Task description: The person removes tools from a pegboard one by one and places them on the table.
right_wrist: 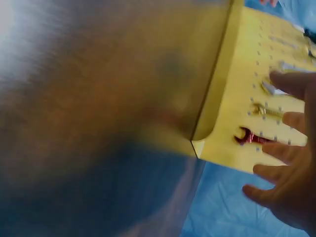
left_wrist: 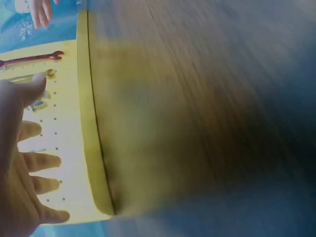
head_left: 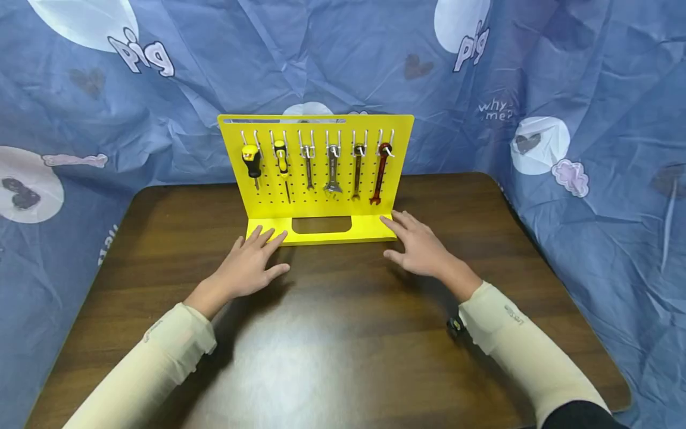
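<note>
A yellow pegboard stand point(head_left: 321, 205) stands upright on the table, with tools hanging from its white hooks. From left to right hang a stubby black-and-yellow screwdriver point(head_left: 251, 161), a longer yellow screwdriver point(head_left: 281, 156), a small wrench point(head_left: 308, 170), an adjustable wrench point(head_left: 333, 173), a brass-toned wrench point(head_left: 357, 173) and a red wrench point(head_left: 381, 173). My left hand point(head_left: 248, 265), fingers spread, is at the front left corner of the stand's base. At the front right corner is my right hand point(head_left: 420, 245), also with spread fingers. Neither holds anything; whether fingertips touch the base I cannot tell.
The stand is toward the back of a dark brown wooden table point(head_left: 332, 298) with rounded corners. A blue printed cloth point(head_left: 354, 59) hangs behind the table and along its sides. Light glares off the tabletop near the front.
</note>
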